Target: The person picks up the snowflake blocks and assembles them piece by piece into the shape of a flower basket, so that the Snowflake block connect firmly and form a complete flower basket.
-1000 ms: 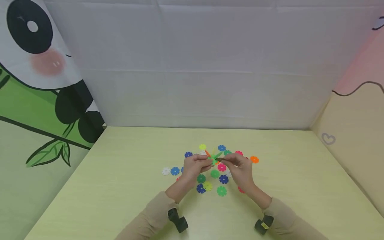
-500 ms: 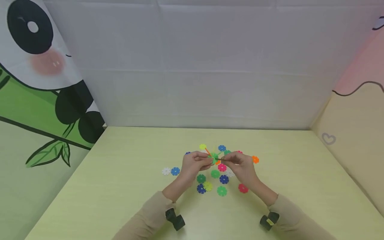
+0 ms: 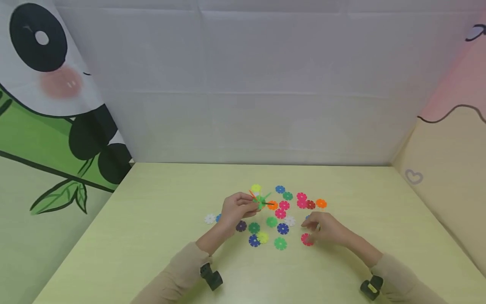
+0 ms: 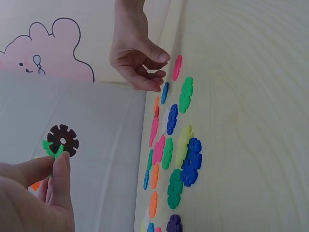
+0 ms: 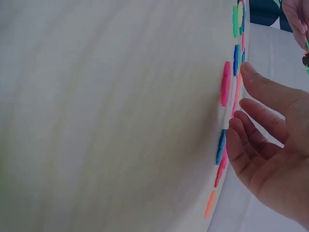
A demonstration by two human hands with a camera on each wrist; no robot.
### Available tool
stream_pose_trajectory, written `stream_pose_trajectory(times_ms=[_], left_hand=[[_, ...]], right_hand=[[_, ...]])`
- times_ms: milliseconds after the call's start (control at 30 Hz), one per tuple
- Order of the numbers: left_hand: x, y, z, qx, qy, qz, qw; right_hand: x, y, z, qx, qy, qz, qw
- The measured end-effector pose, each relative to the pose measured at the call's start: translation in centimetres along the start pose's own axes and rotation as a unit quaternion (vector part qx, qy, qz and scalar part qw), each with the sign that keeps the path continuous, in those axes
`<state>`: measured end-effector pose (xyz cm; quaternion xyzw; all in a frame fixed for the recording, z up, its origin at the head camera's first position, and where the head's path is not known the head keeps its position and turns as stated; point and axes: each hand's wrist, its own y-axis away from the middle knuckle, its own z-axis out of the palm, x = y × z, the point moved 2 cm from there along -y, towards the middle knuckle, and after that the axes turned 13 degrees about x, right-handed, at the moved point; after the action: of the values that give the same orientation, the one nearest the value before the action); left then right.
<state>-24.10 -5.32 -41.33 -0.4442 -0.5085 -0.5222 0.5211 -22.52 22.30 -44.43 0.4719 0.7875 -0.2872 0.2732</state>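
My left hand [image 3: 236, 211] pinches a small cluster of notched plastic discs [image 3: 260, 203], raised over the table. In the left wrist view the thumb and fingers grip its green disc [image 4: 59, 152], and a dark brown disc [image 4: 71, 141] stands out from it. A bit of orange shows behind the fingers. My right hand [image 3: 328, 228] hovers low over the right of the spread, fingers loosely bent and holding nothing. Below its fingertips lies a pink disc [image 3: 306, 240]; a blue disc [image 5: 220, 147] is close to the fingers in the right wrist view.
Several loose notched discs lie flat on the pale wood-look table [image 3: 159, 253], among them green [image 3: 280, 243], dark blue [image 3: 282, 229], orange [image 3: 321, 203] and white [image 3: 209, 218]. A white panel [image 3: 243, 84] stands at the back, with printed cartoon panels on both sides.
My right hand has let go of the dark disc and moved right and toward me over the loose discs. The dark disc stays on the cluster, which my left hand has drawn slightly left.
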Motion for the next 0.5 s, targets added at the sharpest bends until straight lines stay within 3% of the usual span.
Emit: stream_pose_trajectory(times_ms=[233, 500], left_hand=[[-0.12, 0.11, -0.33, 0.001, 0.007, 0.02, 0.9998], [-0.19, -0.02, -0.38, 0.02, 0.028, -0.006, 0.9994]], right_hand=[[0.6, 0.49, 0.44, -0.018, 0.014, 0.004, 0.9997], [0.64, 0.42, 0.5, -0.016, 0.028, 0.004, 0.9995]])
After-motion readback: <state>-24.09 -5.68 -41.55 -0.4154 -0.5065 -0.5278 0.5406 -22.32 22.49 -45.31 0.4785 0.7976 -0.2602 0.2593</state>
